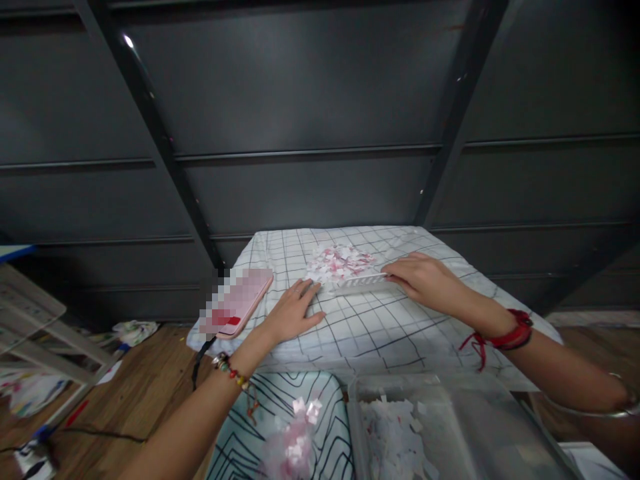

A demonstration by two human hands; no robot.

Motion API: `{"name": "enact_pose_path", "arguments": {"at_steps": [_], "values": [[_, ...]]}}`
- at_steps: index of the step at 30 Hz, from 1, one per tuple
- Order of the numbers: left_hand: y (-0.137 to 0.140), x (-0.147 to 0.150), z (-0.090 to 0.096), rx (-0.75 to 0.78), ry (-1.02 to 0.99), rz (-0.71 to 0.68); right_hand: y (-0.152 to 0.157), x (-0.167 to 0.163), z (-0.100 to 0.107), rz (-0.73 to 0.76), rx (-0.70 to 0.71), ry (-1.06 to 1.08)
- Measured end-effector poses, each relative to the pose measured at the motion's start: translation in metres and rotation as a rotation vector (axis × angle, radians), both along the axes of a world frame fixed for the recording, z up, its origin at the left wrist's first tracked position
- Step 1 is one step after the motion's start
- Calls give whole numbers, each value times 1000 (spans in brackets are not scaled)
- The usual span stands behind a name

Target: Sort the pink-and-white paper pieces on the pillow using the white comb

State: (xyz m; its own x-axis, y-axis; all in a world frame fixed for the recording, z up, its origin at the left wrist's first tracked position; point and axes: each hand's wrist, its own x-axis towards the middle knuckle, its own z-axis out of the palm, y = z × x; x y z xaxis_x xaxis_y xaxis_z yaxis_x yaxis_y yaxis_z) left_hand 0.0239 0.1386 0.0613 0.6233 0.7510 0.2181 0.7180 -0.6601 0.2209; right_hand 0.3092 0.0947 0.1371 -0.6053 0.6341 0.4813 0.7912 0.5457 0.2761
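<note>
A loose heap of small white and pink paper scraps (341, 260) lies toward the back of the table. Along its near side runs a low white slotted piece (361, 283), like the side of a small plastic basket or tray; whether the scraps sit in it or behind it I cannot tell. The fingers of my right hand (425, 279) close on its right end. My left hand (296, 310) rests palm down on the checked cloth, fingers spread, just left of the slotted piece and holding nothing.
The table has a white checked cloth (390, 340). A pink phone (245, 303) lies at its left edge. Nearer me are a patterned cushion-like surface (325, 407) with pink-white strips (299, 440), and a clear plastic box (455, 427) holding white paper bits. Dark panels (310, 87) stand behind.
</note>
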Motion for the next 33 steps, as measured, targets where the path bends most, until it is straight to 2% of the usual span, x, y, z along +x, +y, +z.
{"name": "enact_pose_path", "arguments": {"at_steps": [9,15,24,33], "values": [[-1,0,1,15,13,-2,6,-7,3,-35,49,-5],[1,0,-2,45,36,-4,12,-9,0,-8,58,-10],[0,0,-2,47,56,5,14,-6,3,-73,45,4],[-1,2,2,36,64,-26,15,-6,-1,-61,6,-10]]}}
